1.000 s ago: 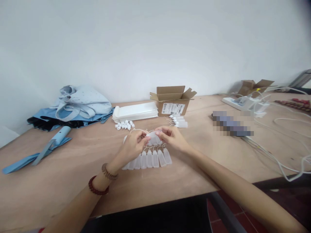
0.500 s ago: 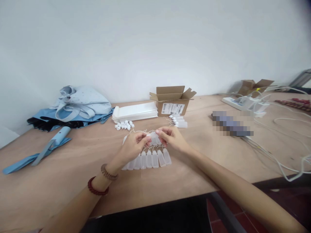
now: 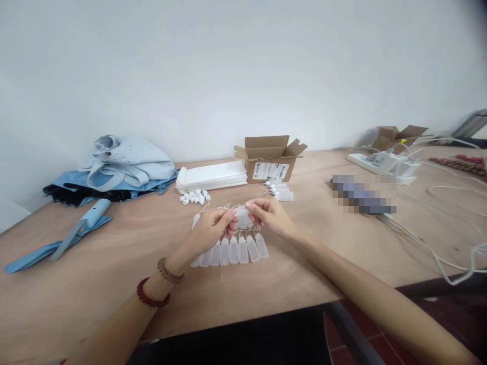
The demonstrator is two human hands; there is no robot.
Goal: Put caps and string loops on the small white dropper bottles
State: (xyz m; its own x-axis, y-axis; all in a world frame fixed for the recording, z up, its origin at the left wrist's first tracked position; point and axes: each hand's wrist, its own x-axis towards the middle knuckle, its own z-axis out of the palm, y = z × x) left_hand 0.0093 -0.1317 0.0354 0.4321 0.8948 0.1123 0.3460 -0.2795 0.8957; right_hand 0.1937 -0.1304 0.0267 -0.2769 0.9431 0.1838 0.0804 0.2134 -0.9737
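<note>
My left hand (image 3: 207, 229) and my right hand (image 3: 272, 217) are close together over the middle of the wooden table, both closed in a pinch. Between their fingertips is a small translucent plastic bottle (image 3: 242, 217); the fingers hide its ends, and bottles lying behind blend with it. Just below the hands lies a row of several similar bottles (image 3: 233, 251) with thin cords at their necks. More corded bottles lie partly hidden behind my left hand. Beyond it sits a small pile of white caps (image 3: 195, 196). Several capped bottles (image 3: 281, 191) lie beyond my right hand.
An open cardboard box (image 3: 268, 159) stands by the wall beside a stack of white boxes (image 3: 213, 175). At left are a pale blue bag (image 3: 129, 159) and a blue folded umbrella (image 3: 81, 228). A power strip (image 3: 367, 162) with white cables (image 3: 429, 248) and a pixelated object (image 3: 361, 195) occupy the right.
My left thumb and fingers have shifted slightly up and curled differently at the bottle. The right hand has barely moved.
</note>
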